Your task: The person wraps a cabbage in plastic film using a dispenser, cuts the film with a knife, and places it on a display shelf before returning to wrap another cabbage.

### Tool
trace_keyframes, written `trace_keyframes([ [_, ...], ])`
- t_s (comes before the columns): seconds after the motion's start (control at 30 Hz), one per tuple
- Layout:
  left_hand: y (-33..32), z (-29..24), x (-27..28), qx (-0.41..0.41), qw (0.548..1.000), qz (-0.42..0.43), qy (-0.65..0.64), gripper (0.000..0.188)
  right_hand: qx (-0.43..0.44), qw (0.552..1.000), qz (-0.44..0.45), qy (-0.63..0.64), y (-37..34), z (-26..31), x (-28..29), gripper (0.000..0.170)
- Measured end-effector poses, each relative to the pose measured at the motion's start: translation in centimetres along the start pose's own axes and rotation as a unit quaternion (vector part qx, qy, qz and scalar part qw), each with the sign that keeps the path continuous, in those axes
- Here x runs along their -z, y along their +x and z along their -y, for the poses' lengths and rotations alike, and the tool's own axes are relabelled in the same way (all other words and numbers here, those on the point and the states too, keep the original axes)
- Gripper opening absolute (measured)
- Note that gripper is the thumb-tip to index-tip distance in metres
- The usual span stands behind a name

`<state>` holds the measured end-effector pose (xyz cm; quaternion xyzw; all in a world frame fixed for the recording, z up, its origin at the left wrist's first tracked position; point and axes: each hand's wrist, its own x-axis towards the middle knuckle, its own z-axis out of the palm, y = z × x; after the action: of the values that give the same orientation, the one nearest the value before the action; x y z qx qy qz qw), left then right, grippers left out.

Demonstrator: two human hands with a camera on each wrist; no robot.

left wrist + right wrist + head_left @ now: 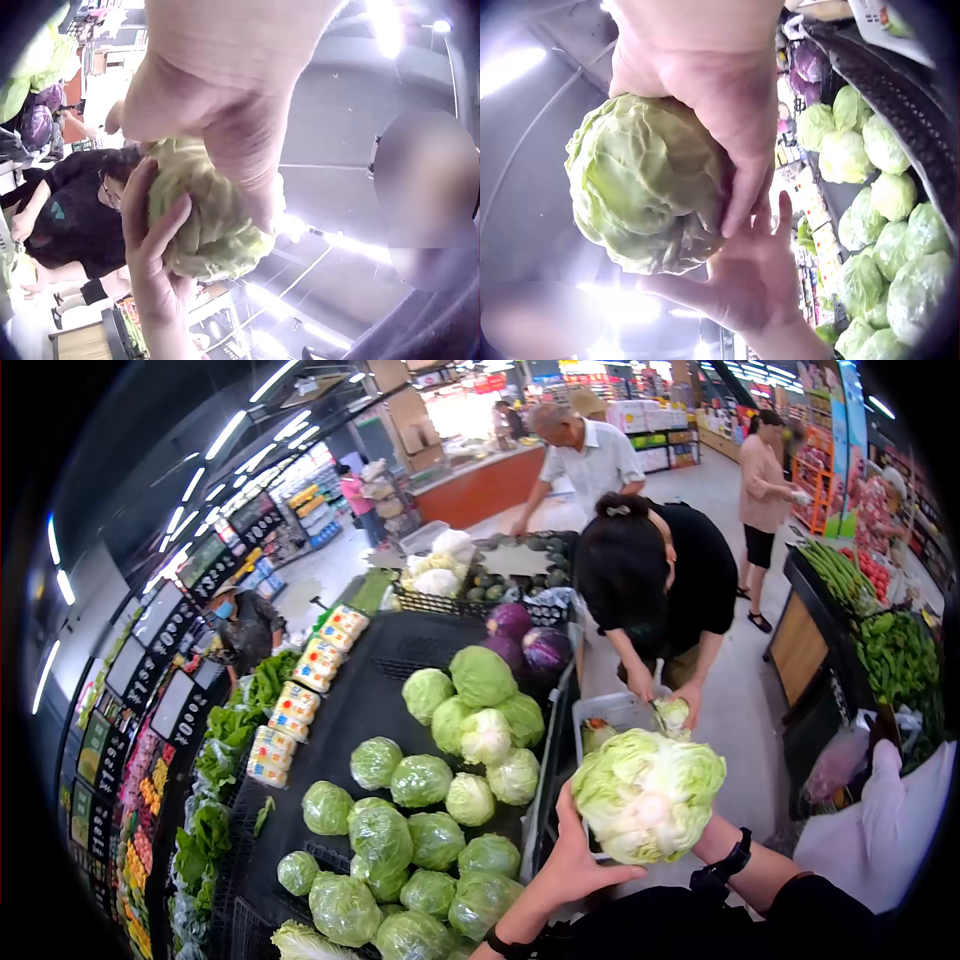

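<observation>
A loose, pale green head of cabbage (650,795) is held up in front of me, its whitish cut stem end facing the head camera. My right hand (712,90) grips it, fingers curled over its side in the right wrist view. In the head view the cabbage hides most of that hand. My left hand (575,865) is at the cabbage's left and underside, thumb stretched out below it. The right wrist view shows the left palm (757,277) spread, with straight fingers. Below and left, several cabbages (380,835), many in clear wrap, lie on the black stand (400,650).
Across from me a person in black (690,575) bends over a grey crate (610,710), handling a vegetable. Purple cabbages (548,650) and cauliflower (440,565) sit at the stand's far end. White packages (295,710) line its left edge. Another vegetable stand (800,630) is at right.
</observation>
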<state>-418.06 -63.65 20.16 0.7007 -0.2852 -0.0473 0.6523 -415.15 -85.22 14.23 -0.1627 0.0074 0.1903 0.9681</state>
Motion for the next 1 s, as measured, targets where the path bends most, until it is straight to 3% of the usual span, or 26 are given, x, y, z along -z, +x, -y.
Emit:
trace_keyframes([
  [0.1, 0.5, -1.1, 0.5, 0.013, 0.985, 0.087, 0.147, 0.132, 0.07, 0.997, -0.013, -0.014, -5.1, 1.7, 2.5, 0.089],
  [0.2, -0.2, 0.2, -0.5, 0.039, 0.993, 0.056, 0.097, 0.1, 0.134, 0.99, -0.039, -0.027, -11.2, 3.8, 2.1, 0.089],
  [0.23, -0.5, 0.5, -0.9, 0.028, 0.998, 0.023, 0.057, 0.071, 0.152, 0.987, -0.046, -0.029, -13.0, 4.5, 2.1, 0.089],
  [0.3, -1.7, 0.3, -0.6, 0.064, 0.997, 0.044, -0.013, 0.039, 0.185, 0.981, -0.055, -0.034, -16.3, 5.9, 2.2, 0.09],
  [0.37, -2.6, -2.6, -1.1, 0.019, 0.996, 0.014, -0.086, 0.024, 0.211, 0.975, -0.068, -0.035, -18.9, 6.6, 2.8, 0.09],
  [0.43, -2.7, -6.0, -2.4, -0.051, 0.982, 0.002, -0.182, 0.027, 0.229, 0.97, -0.079, -0.027, -21.8, 7.7, 3.4, 0.09],
  [0.5, -1.7, -7.6, -4.0, -0.192, 0.94, 0.085, -0.27, 0.026, 0.24, 0.966, -0.094, -0.021, -24.2, 8.3, 4.4, 0.09],
  [0.53, -0.9, -9.6, -4.6, -0.08, 0.957, 0.155, -0.233, 0.026, 0.241, 0.965, -0.098, -0.02, -25.2, 8.6, 4.8, 0.09],
  [0.57, 0.5, -10.9, -5.4, -0.23, 0.918, 0.234, -0.221, 0.043, 0.238, 0.966, -0.101, -0.013, -26.1, 9.1, 5.3, 0.091],
  [0.6, 0.4, -12.6, -8.4, -0.176, 0.935, 0.166, -0.261, 0.04, 0.233, 0.967, -0.104, -0.008, -26.8, 9.6, 5.7, 0.091],
  [0.67, 3.8, -13.1, -11.4, -0.254, 0.895, 0.242, -0.276, 0.041, 0.212, 0.971, -0.109, 0.001, -27.9, 11.1, 6.3, 0.091],
  [0.77, 5.5, -12.3, -17.1, -0.333, 0.864, 0.213, -0.312, 0.046, 0.147, 0.983, -0.111, 0.008, -28.4, 13.1, 7.4, 0.091],
  [0.9, 7.1, -12.5, -21.1, -0.349, 0.852, 0.228, -0.317, 0.049, -0.003, 0.996, -0.092, 0.006, -30.0, 15.4, 11.7, 0.095],
  [0.93, 7.2, -12.7, -22.2, -0.343, 0.857, 0.22, -0.315, 0.047, -0.039, 0.978, -0.197, -0.064, -30.2, 15.8, 12.0, 0.097],
  [1.0, 7.9, -13.0, -23.9, -0.332, 0.863, 0.217, -0.312, 0.044, -0.099, 0.96, -0.229, -0.126, -31.1, 16.8, 14.2, 0.1],
])
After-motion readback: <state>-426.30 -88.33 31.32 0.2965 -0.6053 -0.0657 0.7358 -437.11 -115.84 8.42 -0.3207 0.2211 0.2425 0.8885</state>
